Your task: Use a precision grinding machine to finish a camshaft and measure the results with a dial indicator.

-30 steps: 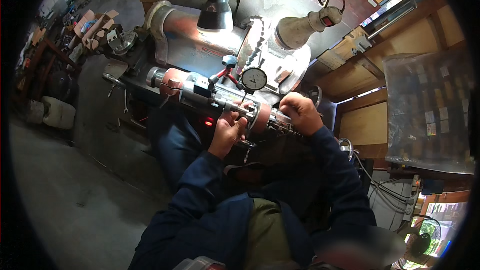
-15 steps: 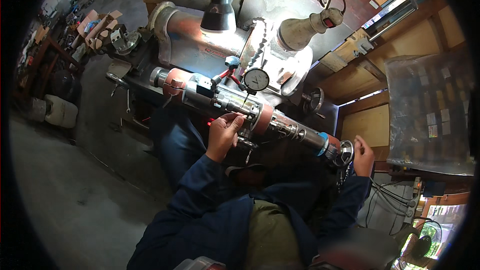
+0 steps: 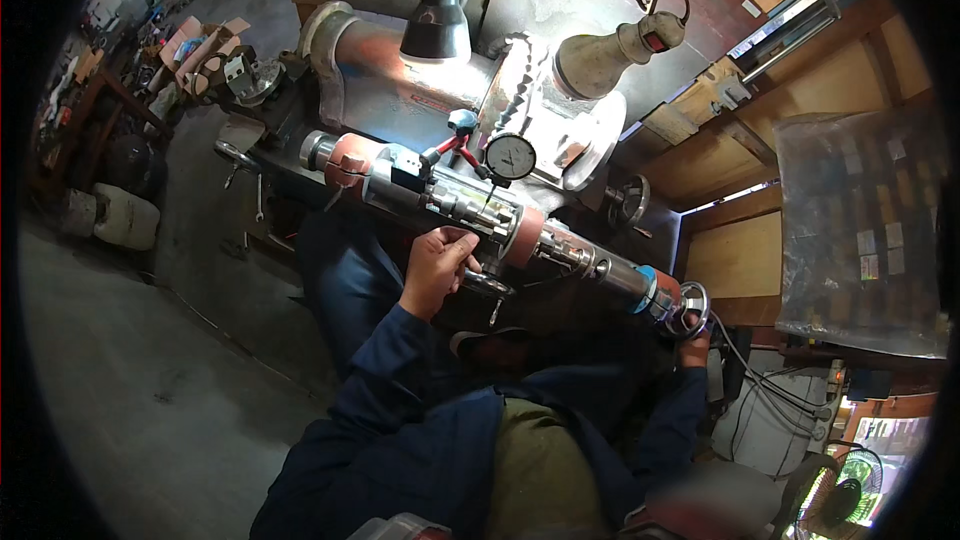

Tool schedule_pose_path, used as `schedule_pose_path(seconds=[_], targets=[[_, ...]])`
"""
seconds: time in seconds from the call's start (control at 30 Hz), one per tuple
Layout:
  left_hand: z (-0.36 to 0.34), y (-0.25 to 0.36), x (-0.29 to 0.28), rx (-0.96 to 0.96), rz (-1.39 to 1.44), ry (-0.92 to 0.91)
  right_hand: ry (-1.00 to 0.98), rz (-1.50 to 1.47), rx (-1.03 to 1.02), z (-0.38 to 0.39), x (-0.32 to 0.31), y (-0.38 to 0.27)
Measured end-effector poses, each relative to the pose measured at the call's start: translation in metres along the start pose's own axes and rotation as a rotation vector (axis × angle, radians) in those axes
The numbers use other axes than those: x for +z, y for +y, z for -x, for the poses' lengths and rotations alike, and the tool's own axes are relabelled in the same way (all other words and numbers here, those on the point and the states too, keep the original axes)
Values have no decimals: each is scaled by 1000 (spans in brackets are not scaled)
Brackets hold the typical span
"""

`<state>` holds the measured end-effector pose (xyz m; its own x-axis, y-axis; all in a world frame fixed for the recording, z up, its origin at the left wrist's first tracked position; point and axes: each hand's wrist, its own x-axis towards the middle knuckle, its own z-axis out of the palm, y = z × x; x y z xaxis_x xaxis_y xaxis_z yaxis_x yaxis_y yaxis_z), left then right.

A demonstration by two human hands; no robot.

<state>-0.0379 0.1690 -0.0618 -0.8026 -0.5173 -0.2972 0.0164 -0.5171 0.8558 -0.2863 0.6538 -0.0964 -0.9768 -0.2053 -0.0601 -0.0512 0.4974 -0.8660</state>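
My left hand [image 3: 437,268] is closed, thumb against curled fingers, just in front of the machine's bright metal spindle [image 3: 465,202]. Whether anything small sits in the pinch is hidden. Above that hand a round dial indicator [image 3: 510,156] hangs on a red jointed arm, its stem reaching down to the metal parts. My right hand [image 3: 694,345] is at the lower rim of the chrome handwheel [image 3: 702,292] on the machine's right end, fingers closed round it and partly hidden. A second small handwheel [image 3: 487,285] sits by my left hand, below the red-brown collar [image 3: 524,238].
A black work lamp [image 3: 437,25] and a beige lamp [image 3: 610,52] light the machine from behind. Another handwheel [image 3: 628,202] stands at the back right. Plastic sheeting [image 3: 860,230] hangs at the right, and a fan [image 3: 845,490] stands low right. Boxes [image 3: 205,50] lie far left.
My right hand has come down and left from beside the right handwheel to its lower rim. My left hand has drawn slightly left, off the metal parts.
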Motion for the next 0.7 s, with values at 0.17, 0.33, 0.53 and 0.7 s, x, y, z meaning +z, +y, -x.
schedule_pose_path(seconds=[0.17, 0.33, 0.53, 0.7], targets=[[0, -9, 5, -67, -245, -109, -142, 304, -67, 31, -24, -31], [3, -9, 13, -104, -463, -316, -67, 69, -86, 36, -31, -72], [7, -3, 19, -175, -686, -268, -33, -153, -119, 9, -24, -81], [9, 0, 21, -177, -679, -245, 93, -159, -116, -18, -14, -72]])
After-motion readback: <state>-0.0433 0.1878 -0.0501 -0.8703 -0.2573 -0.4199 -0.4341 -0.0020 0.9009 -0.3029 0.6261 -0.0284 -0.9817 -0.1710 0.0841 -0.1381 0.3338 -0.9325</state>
